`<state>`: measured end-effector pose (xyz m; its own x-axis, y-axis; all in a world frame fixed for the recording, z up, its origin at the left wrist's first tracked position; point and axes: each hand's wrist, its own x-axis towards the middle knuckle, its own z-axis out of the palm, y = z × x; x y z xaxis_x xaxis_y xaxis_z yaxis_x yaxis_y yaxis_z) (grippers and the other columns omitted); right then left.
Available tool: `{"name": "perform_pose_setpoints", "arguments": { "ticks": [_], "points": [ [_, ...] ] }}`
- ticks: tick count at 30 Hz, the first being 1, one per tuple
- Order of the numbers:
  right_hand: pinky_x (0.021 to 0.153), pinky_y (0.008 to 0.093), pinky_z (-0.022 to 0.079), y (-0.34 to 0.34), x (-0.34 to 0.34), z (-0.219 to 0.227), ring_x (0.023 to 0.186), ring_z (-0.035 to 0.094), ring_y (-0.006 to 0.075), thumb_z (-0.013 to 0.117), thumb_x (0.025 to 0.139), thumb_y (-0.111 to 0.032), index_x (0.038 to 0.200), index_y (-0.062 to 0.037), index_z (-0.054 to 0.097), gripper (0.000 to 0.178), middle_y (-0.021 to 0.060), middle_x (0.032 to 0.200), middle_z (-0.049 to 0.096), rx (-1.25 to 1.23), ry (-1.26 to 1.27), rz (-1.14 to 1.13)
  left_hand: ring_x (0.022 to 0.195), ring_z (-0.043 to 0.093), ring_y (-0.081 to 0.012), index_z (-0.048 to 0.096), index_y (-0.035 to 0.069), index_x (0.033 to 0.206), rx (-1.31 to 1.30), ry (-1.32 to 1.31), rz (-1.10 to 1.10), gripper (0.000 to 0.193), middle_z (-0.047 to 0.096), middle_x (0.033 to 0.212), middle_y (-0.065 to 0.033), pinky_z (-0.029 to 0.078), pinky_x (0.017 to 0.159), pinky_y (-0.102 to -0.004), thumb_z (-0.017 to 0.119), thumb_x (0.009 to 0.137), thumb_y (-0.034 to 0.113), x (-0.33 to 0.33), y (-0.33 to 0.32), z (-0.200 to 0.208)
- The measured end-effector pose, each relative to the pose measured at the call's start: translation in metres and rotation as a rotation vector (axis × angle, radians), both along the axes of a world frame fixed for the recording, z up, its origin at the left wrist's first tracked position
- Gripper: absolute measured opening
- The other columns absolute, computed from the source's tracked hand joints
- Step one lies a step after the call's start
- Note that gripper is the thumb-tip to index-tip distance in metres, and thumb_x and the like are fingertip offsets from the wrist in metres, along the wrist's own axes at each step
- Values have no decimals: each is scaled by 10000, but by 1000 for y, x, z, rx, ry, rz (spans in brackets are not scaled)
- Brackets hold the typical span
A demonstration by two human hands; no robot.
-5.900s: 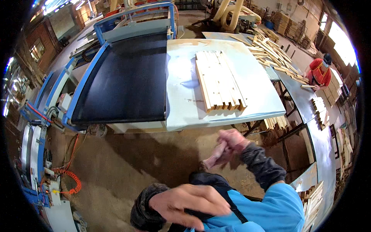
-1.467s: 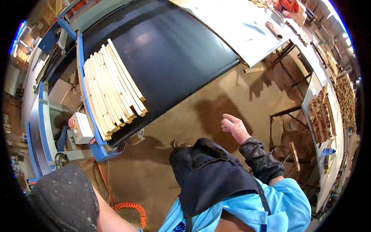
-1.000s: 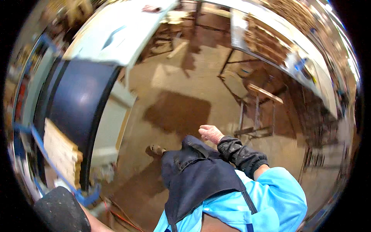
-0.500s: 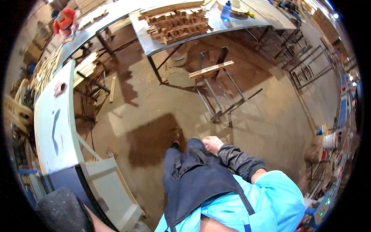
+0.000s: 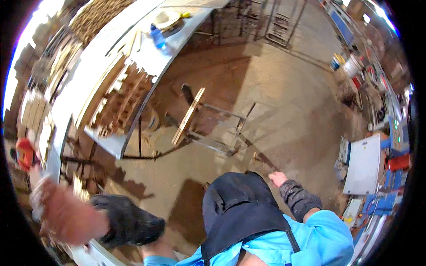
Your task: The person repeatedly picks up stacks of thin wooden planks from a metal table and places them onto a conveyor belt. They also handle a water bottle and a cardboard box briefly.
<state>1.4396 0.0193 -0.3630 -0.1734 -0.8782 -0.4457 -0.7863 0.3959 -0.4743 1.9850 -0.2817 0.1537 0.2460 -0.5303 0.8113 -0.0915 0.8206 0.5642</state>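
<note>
My left hand (image 5: 71, 215) is raised at the lower left, beside the long worktable's near end. Motion smears its fingers, so their pose and anything in them cannot be made out. A dark sleeve cover (image 5: 126, 220) wraps that forearm. Lower and to the right of centre, my right hand (image 5: 278, 178) hangs beside the dark apron (image 5: 244, 199) with its fingers curled in. Nothing shows in it. Ahead, light wooden strips (image 5: 188, 117) lie across a low metal stand (image 5: 217, 144). Neither hand touches them.
Stacked notched wood pieces (image 5: 124, 95) and a blue bottle (image 5: 157, 37) stand on the metal-topped table (image 5: 106, 142). A person in red (image 5: 26, 154) is at far left. Buckets (image 5: 353, 66), a white panel (image 5: 363, 165) and machinery line the right side.
My view has swung right, bringing the white panel in and taking the pale bench mostly out. My left hand has come up into view. My right hand stays low at my side.
</note>
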Motion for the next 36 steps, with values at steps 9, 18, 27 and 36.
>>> {"name": "perform_pose_setpoints", "arguments": {
  "ticks": [9,18,27,36],
  "points": [
    [811,509,590,146,-102,-85,934,743,396,659,975,-253,1195,-119,760,276,173,1080,774,134,259,31,973,651,-94,742,9,1151,1168,-205,-777,158,740,1046,-11,530,873,-271,705,1024,95,-328,-65,-231],
    [566,496,462,12,-400,-29,623,572,331,748,885,-236,842,-113,672,151,79,704,607,500,164,43,1030,697,-182,688,-38,1281,1344,-633,-1336,373,761,1144,-114,576,893,-340,706,1044,251,-649,-53,-313],
    [508,383,314,-250,-501,-15,565,403,189,594,1008,-217,809,-180,476,234,-14,716,421,273,-1843,-1404,1090,748,-264,681,-51,1290,1183,-753,-1166,419,779,1179,-196,589,955,-386,732,1010,257,-759,-175,-324],
    [695,472,560,-389,-589,-3,811,692,324,661,984,-222,975,-93,673,129,142,874,698,281,159,197,1021,710,-184,742,-16,1217,1469,-561,-857,378,780,1075,-94,575,926,-352,771,997,290,-775,-374,-345]
  ]
}}
